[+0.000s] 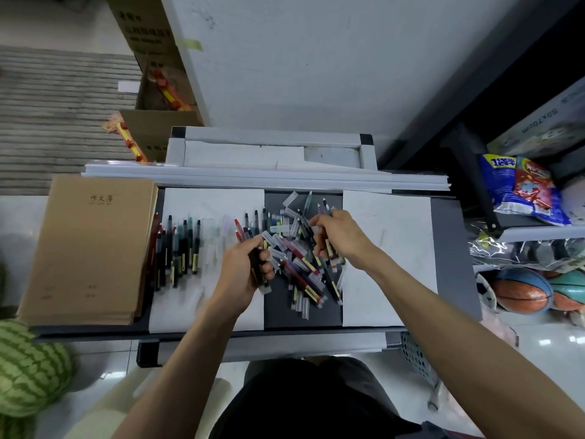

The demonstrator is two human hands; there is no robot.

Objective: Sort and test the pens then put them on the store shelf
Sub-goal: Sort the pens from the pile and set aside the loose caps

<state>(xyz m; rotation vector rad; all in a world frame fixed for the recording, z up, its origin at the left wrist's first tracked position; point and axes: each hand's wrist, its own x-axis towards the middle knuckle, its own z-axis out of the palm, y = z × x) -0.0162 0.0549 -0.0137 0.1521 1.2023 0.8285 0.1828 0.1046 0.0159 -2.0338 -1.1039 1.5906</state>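
Both hands are closed on pens above the dark worktop point(449, 248): the left hand point(245, 274) grips a bundle point(260, 274) of dark ones at the pile's left edge, and the right hand point(340, 236) curls round a few pens point(331, 252) over the pile's right side. Brown notebooks point(88, 245) are stacked at the far left, and two white sheets point(209, 204) flank the bare middle strip. On that strip lies the loose pile point(300, 264) of pens and clear caps, while a sorted row point(177, 248) lies on the left sheet beside the notebooks.
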